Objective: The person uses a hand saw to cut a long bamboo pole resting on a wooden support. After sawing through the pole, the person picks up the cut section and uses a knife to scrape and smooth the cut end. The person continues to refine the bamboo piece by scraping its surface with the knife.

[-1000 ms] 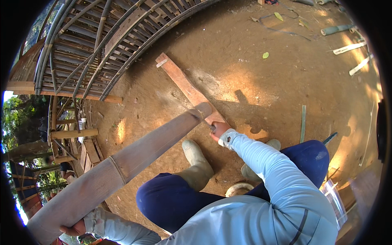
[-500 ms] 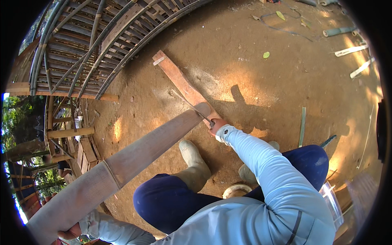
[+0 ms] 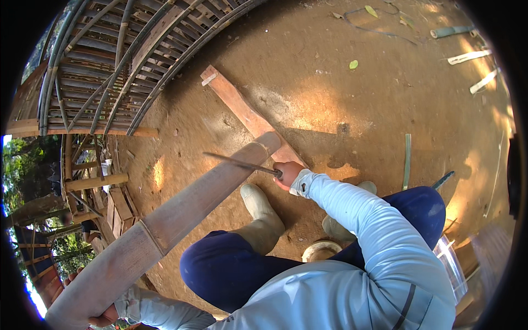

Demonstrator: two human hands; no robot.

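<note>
A thick grey-brown bamboo pole (image 3: 187,206) slants from the lower left up to the middle, its far end resting over a reddish wooden plank (image 3: 236,104) on the ground. My left hand (image 3: 104,317) is wrapped round the pole near its lower-left end, partly hidden by it. My right hand (image 3: 290,173) is closed round the handle of a long-bladed knife (image 3: 242,163). The blade points left and lies across the pole just behind its far end; whether it touches the bamboo I cannot tell.
Upper left stands a slatted bamboo structure (image 3: 99,71). My boots (image 3: 258,206) are planted on the dirt floor near the pole, with a pale round piece (image 3: 320,251) between my legs. A green bamboo strip (image 3: 407,162) and cut bamboo pieces (image 3: 467,57) lie to the right.
The knife has swung from the pole's far tip back toward me, its blade now crossing the pole further down. The pole has shifted slightly, and a ring near its far end now shows.
</note>
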